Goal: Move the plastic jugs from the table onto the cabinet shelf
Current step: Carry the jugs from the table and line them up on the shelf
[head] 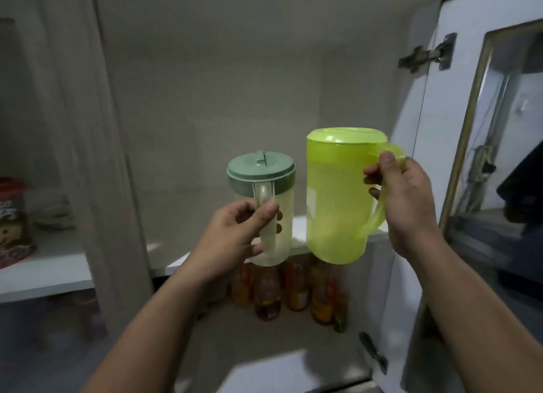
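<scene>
Two jugs are held up in front of an open cabinet, neither resting on anything. The clear jug with a grey-green lid is in the left hand, whose fingers wrap its clear handle, thumb pressed on the front of it. The lime jug, larger and with a matching lid, hangs from the right hand, which grips the top of its handle. Both jugs are upright, side by side and just apart, their bases level with the front edge of the white shelf behind them.

The shelf's compartment is dim, with pale back and side walls. Below the shelf, a cluster of bottles with amber contents stands on the lower level. To the right, a white door with a glazed panel stands open, a metal hinge near its top. To the left, past a pale divider, another shelf carries a red-lidded container and a blurred light bundle beside it.
</scene>
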